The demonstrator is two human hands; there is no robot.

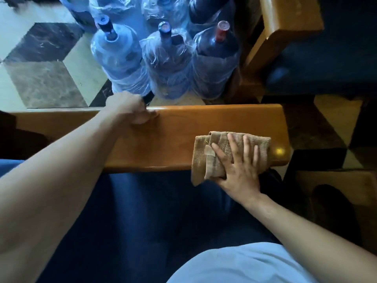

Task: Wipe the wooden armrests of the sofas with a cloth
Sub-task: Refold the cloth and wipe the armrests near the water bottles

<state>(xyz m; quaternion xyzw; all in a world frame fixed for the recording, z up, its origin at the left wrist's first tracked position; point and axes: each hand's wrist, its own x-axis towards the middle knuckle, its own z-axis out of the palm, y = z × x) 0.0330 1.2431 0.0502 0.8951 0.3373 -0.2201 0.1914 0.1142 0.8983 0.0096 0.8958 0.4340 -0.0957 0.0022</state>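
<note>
A glossy wooden armrest (175,131) runs across the middle of the view, above a dark blue sofa seat (142,211). A folded brown cloth (208,158) lies on the armrest's right part and hangs over its near edge. My right hand (238,166) presses flat on the cloth with straight, spread fingers. My left hand (130,109) grips the far edge of the armrest, its fingers curled over the far side and its thumb on top.
Several large water bottles (167,58) wrapped in plastic stand on the tiled floor (44,82) just beyond the armrest. A second sofa with a wooden armrest (285,23) and dark cushion stands at the upper right. A low wooden surface (336,184) lies at the right.
</note>
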